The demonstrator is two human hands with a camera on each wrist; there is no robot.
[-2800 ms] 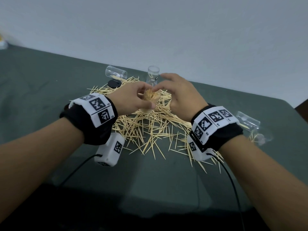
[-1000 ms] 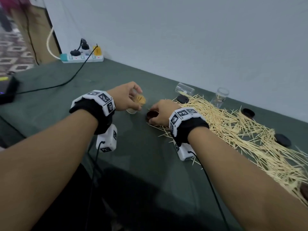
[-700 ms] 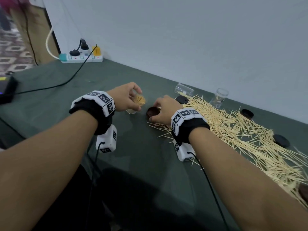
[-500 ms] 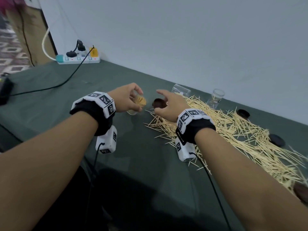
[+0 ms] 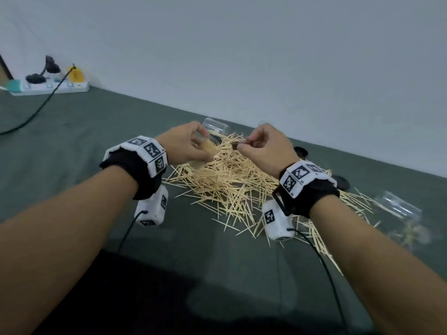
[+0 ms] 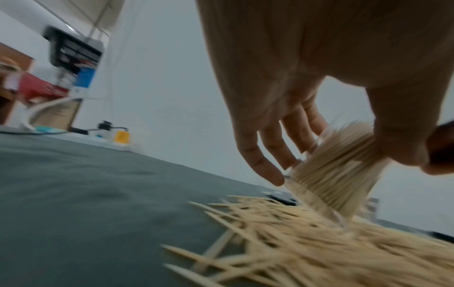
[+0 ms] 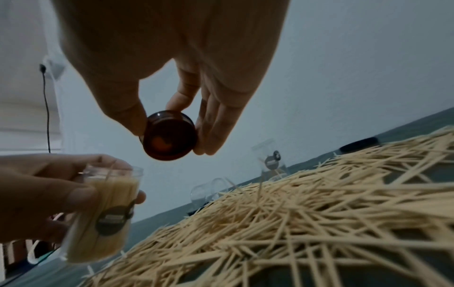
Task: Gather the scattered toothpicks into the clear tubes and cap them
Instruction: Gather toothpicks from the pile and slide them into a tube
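Observation:
My left hand (image 5: 188,146) grips a clear tube (image 6: 336,174) packed with toothpicks, tilted, above the left edge of the toothpick pile (image 5: 232,180). The same filled tube (image 7: 103,215) shows a dark round label in the right wrist view. My right hand (image 5: 261,148) pinches a dark brown cap (image 7: 169,136) between thumb and fingers, its open side facing the camera. The cap (image 5: 238,145) hangs a short way to the right of the tube's mouth, apart from it. Loose toothpicks (image 7: 307,217) cover the green cloth under both hands.
An empty tube (image 5: 216,128) lies on its side behind the left hand; another tube (image 7: 270,159) stands upright further back. Dark caps (image 5: 301,151) (image 5: 341,182) lie by the pile. More clear tubes (image 5: 399,209) lie at the right. A power strip (image 5: 48,85) sits far left.
My right hand picked the brown cap off the cloth and raised it. Both hands moved right, back over the pile, with the filled tube still in the left hand.

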